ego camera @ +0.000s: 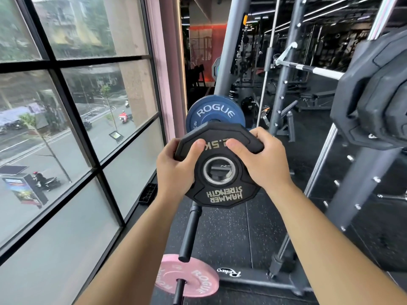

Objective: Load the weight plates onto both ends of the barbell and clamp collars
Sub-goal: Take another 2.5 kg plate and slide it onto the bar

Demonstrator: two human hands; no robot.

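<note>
While both hands grip it, a black plate (220, 170) hangs in front of the blue plate (214, 113)
Left hand (176, 170) and right hand (262, 159) are each closed on its upper edge, thumbs across the face; below it a black bar (189, 234) runs down past a pink plate (193, 280)

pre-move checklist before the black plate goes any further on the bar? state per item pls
1. Two-handed hold: ok. Left hand and right hand both grip the upper part of the black plate.
2. Bore lined up with a sleeve: cannot tell. A dark end shows through the plate's hole, engagement unclear.
3. Blue plate behind it: cannot tell whether the two plates touch.
4. Thumbs clear of the bore: ok, both rest on the upper face.
5. Pink plate on a lower bar: ok, apart from the hands.
6. Collar ready: cannot tell, none visible.
</note>
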